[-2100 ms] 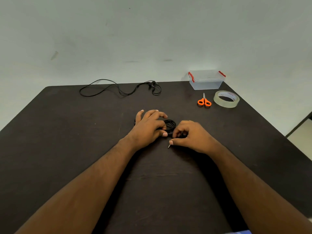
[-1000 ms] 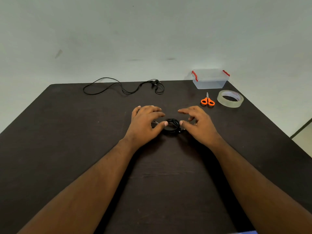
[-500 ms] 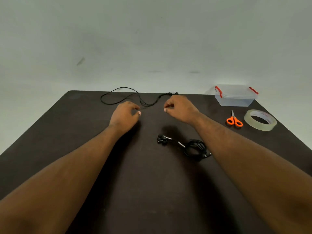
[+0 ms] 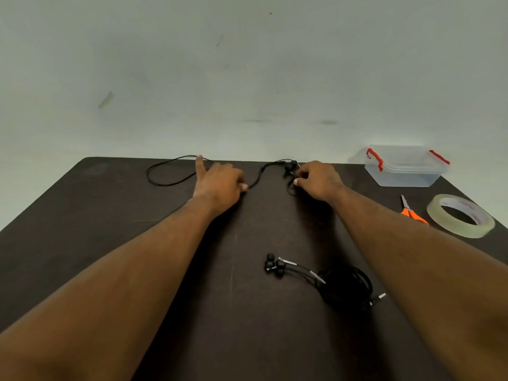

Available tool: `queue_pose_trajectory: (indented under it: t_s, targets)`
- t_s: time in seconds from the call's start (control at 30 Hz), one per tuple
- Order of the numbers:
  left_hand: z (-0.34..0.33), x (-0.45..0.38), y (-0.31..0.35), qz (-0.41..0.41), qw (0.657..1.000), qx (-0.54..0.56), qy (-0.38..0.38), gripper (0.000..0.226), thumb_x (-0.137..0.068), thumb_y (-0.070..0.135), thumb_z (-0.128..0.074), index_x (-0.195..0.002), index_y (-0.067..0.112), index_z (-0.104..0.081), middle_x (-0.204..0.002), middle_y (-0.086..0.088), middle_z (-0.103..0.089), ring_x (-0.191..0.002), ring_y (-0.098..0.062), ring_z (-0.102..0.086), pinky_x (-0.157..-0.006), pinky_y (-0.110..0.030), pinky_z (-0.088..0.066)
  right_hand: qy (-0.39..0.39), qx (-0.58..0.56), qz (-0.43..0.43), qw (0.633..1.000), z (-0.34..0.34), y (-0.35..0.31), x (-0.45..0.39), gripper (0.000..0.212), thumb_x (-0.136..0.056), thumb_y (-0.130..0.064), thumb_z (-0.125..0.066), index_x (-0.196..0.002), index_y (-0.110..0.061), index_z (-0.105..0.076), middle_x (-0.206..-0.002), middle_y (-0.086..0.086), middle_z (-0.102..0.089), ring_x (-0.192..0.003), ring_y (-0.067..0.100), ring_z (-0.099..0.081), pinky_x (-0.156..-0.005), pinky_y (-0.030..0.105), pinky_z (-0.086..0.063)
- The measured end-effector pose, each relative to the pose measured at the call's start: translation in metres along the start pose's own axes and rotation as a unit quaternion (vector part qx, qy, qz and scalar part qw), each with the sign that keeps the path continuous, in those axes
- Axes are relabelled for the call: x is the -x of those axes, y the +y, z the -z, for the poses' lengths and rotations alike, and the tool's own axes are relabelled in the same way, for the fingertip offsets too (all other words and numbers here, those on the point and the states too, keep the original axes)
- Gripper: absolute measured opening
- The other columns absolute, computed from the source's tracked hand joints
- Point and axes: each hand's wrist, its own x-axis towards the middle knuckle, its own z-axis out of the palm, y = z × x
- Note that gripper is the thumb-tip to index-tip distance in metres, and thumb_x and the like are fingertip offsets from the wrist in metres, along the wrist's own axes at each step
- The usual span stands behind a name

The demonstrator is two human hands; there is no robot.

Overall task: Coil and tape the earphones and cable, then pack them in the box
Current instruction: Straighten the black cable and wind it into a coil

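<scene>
At the table's far edge, the left hand [image 4: 220,185] pinches the loose cable [image 4: 165,183], the right hand [image 4: 319,182] grips its bunched end; pulling unevenly could tangle it. Coiled earphones [image 4: 343,287] lie nearer, untaped.

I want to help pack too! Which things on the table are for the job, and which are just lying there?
For the job:
- loose black cable, pinched by the left hand and right hand
- coiled earphones
- tape roll
- scissors
- clear box, lid on

Just lying about:
- nothing I can see; only the dark table underneath
</scene>
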Motion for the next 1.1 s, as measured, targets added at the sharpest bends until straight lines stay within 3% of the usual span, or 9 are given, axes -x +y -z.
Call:
queue_pose_trajectory:
  t_s: [0.1, 0.27, 0.53, 0.63, 0.73, 0.83, 0.9, 1.0, 1.1]
  targets:
    - [0.009, 0.019, -0.016, -0.035, 0.999, -0.027, 0.006, 0.012, -0.095, 0.027, -0.051, -0.088, 0.026, -0.06, -0.092, 0.003, -0.06, -0.102, -0.022, -0.057, -0.114, -0.052, 0.001, -0.013, -0.015, 0.057, 0.998, 0.0, -0.006, 0.011, 0.008, -0.087, -0.014, -0.063, -0.092, -0.017, -0.069, -0.104, 0.005, -0.068, -0.1, 0.024, -0.061, -0.087, 0.031, -0.049]
    - [0.032, 0.092, -0.069, -0.043, 0.994, -0.103, 0.011, 0.012, -0.095, 0.025, -0.051, -0.083, 0.029, -0.052, -0.083, 0.007, -0.052, -0.092, -0.019, -0.061, -0.112, -0.05, -0.002, -0.058, 0.009, 0.145, 0.988, 0.0, -0.036, 0.061, 0.022, -0.085, -0.002, -0.059, -0.1, -0.013, -0.07, -0.108, 0.005, -0.067, -0.103, 0.023, -0.061, -0.081, 0.023, -0.042]
    - [0.077, 0.206, -0.112, 0.093, 0.987, -0.133, 0.012, 0.015, -0.091, 0.03, -0.056, -0.09, 0.028, -0.07, -0.094, 0.003, -0.062, -0.105, -0.024, -0.056, -0.113, -0.057, 0.002, -0.138, 0.013, 0.251, 0.958, -0.011, -0.119, 0.154, 0.02, -0.09, -0.02, -0.062, -0.108, -0.016, -0.071, -0.108, 0.002, -0.068, -0.1, 0.02, -0.061, -0.078, 0.025, -0.041]
    - [0.084, 0.214, -0.097, 0.104, 0.989, -0.088, 0.05, 0.02, -0.088, 0.031, -0.052, -0.09, 0.027, -0.072, -0.097, 0.003, -0.063, -0.103, -0.022, -0.057, -0.113, -0.056, -0.002, -0.162, 0.023, 0.257, 0.953, -0.006, -0.14, 0.17, 0.015, -0.087, -0.032, -0.065, -0.083, -0.019, -0.072, -0.082, -0.002, -0.068, -0.079, 0.016, -0.064, -0.07, 0.028, -0.048]
    - [0.087, 0.202, -0.077, 0.109, 0.99, -0.002, 0.09, 0.021, -0.089, 0.032, -0.051, -0.081, 0.026, -0.07, -0.084, 0.008, -0.063, -0.092, -0.018, -0.06, -0.108, -0.049, -0.019, -0.113, 0.005, 0.246, 0.963, 0.0, -0.155, 0.172, 0.039, -0.084, -0.042, -0.065, -0.056, -0.016, -0.055, -0.053, -0.004, -0.053, -0.051, 0.013, -0.051, -0.052, 0.026, -0.038]
    - [0.085, 0.175, -0.06, 0.144, 0.979, 0.095, 0.109, 0.021, -0.09, 0.028, -0.052, -0.075, 0.024, -0.066, -0.072, 0.011, -0.059, -0.084, -0.018, -0.059, -0.088, -0.038, -0.025, -0.062, -0.016, 0.242, 0.968, 0.003, -0.165, 0.162, 0.024, -0.087, -0.034, -0.065, -0.067, -0.021, -0.06, -0.071, -0.004, -0.063, -0.069, 0.014, -0.06, -0.061, 0.027, -0.044]
    - [0.08, 0.155, -0.054, 0.173, 0.97, 0.14, 0.097, 0.015, -0.09, 0.025, -0.055, -0.085, 0.023, -0.07, -0.081, 0.009, -0.063, -0.089, -0.019, -0.058, -0.089, -0.039, -0.028, -0.058, -0.03, 0.222, 0.973, -0.001, -0.169, 0.149, 0.009, -0.088, -0.025, -0.064, -0.084, -0.018, -0.068, -0.089, 0.001, -0.069, -0.083, 0.018, -0.063, -0.073, 0.031, -0.05]
    - [0.068, 0.136, -0.052, 0.199, 0.97, 0.13, 0.057, 0.01, -0.09, 0.027, -0.061, -0.089, 0.024, -0.071, -0.093, 0.003, -0.069, -0.097, -0.021, -0.059, -0.092, -0.04, -0.028, -0.074, -0.03, 0.194, 0.978, -0.014, -0.177, 0.127, 0.023, -0.09, -0.015, -0.059, -0.111, -0.015, -0.067, -0.116, 0.006, -0.067, -0.106, 0.023, -0.062, -0.094, 0.036, -0.05]
    - [0.056, 0.127, -0.052, 0.212, 0.973, 0.091, 0.021, 0.011, -0.087, 0.034, -0.066, -0.09, 0.025, -0.07, -0.093, 0.001, -0.069, -0.097, -0.023, -0.059, -0.085, -0.038, -0.025, -0.112, -0.012, 0.185, 0.976, -0.034, -0.185, 0.111, 0.041, -0.092, -0.011, -0.053, -0.132, -0.019, -0.055, -0.135, 0.006, -0.056, -0.121, 0.025, -0.054, -0.102, 0.037, -0.045]
